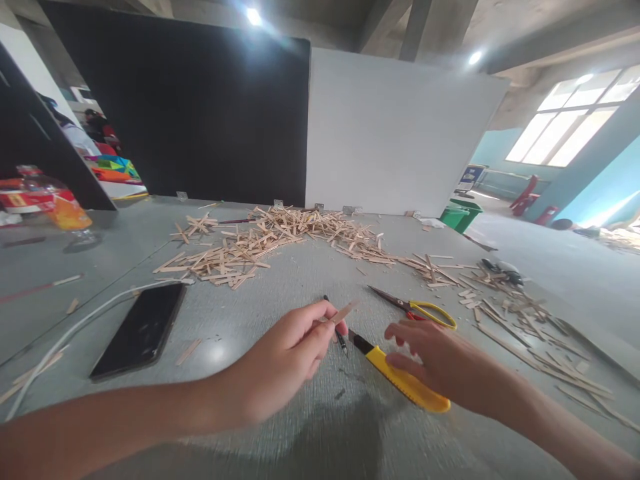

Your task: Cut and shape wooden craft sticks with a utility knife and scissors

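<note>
Between the thumb and fingers of my left hand (295,343) is a short flat wooden stick (344,312), its far end blurred. A black pen (342,341) lies on the table just beyond and partly behind those fingers. My right hand (435,357) is open, fingers apart and slightly curled, with nothing in it. Below its thumb lies a yellow utility knife (400,380), blade end towards my left hand; I cannot tell whether the thumb touches it. Scissors (433,312) with yellow and red handles rest behind the right fingers, partly covered by them.
A large heap of wooden sticks (240,250) spreads along the back of the grey table (280,427), with more strips (540,353) at the right. A phone (143,327) with a white cable (65,337) lies left. A drink bottle (65,207) stands far left. Black (200,113) and white (390,133) panels close off the back.
</note>
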`<action>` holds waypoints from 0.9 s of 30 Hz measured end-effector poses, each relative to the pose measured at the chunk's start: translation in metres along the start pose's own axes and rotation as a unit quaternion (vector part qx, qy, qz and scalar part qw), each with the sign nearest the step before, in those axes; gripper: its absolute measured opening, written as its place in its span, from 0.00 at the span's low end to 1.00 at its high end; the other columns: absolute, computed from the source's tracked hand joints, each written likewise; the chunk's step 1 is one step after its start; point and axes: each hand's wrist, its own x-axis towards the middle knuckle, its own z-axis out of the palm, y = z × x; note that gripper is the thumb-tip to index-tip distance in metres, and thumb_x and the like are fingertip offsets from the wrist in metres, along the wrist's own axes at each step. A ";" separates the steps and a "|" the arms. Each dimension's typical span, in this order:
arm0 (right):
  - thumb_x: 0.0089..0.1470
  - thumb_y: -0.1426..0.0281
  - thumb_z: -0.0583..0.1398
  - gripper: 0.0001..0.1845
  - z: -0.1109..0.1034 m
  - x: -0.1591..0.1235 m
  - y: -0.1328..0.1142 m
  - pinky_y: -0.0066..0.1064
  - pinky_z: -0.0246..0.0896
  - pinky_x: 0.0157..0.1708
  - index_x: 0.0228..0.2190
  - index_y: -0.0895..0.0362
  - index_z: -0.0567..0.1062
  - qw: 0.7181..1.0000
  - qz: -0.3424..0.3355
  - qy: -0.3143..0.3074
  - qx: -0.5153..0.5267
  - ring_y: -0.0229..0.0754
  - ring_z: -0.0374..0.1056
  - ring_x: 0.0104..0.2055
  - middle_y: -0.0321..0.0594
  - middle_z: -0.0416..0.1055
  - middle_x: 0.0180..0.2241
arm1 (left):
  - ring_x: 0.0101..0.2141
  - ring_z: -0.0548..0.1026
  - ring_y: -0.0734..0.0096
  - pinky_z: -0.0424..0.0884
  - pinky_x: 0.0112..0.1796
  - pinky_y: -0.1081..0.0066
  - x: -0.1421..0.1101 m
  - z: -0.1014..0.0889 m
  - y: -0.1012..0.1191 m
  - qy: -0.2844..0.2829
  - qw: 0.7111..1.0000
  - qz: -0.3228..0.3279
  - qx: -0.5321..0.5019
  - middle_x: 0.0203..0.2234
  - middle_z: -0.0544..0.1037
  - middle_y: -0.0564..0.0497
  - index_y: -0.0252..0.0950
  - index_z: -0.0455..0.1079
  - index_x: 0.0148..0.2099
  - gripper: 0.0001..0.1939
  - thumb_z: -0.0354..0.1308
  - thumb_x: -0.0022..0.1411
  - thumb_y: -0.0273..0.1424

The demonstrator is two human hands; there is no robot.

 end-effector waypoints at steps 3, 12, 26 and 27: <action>0.62 0.68 0.65 0.08 0.007 -0.007 -0.011 0.40 0.70 0.36 0.44 0.54 0.76 0.998 -0.009 -0.068 -0.009 0.51 0.78 0.39 0.42 0.79 0.39 | 0.21 0.59 0.78 0.56 0.24 0.74 0.003 -0.001 -0.004 0.003 0.998 0.000 -0.056 0.24 0.63 0.60 0.38 0.62 0.44 0.07 0.45 0.76 0.34; 0.72 0.70 0.50 0.19 -0.008 -0.007 -0.022 0.32 0.67 0.27 0.61 0.58 0.65 0.971 -0.068 0.227 0.007 0.41 0.72 0.28 0.48 0.77 0.41 | 0.21 0.73 0.77 0.64 0.20 0.76 0.006 -0.006 -0.002 -0.011 0.997 0.003 -0.072 0.34 0.77 0.51 0.37 0.62 0.48 0.14 0.46 0.78 0.42; 0.70 0.76 0.55 0.24 -0.014 -0.025 -0.046 0.29 0.66 0.26 0.65 0.57 0.64 0.929 -0.213 0.302 -0.014 0.37 0.71 0.29 0.42 0.76 0.39 | 0.20 0.50 0.77 0.50 0.22 0.72 0.001 -0.008 0.000 0.000 0.999 -0.005 -0.033 0.19 0.57 0.62 0.37 0.66 0.42 0.20 0.44 0.78 0.46; 0.70 0.76 0.54 0.24 -0.014 -0.025 -0.046 0.29 0.66 0.25 0.64 0.57 0.64 0.929 -0.215 0.300 -0.014 0.37 0.71 0.28 0.42 0.76 0.38 | 0.21 0.50 0.77 0.50 0.22 0.72 0.001 -0.008 -0.001 -0.003 0.999 -0.003 -0.035 0.19 0.57 0.62 0.37 0.66 0.41 0.20 0.45 0.77 0.46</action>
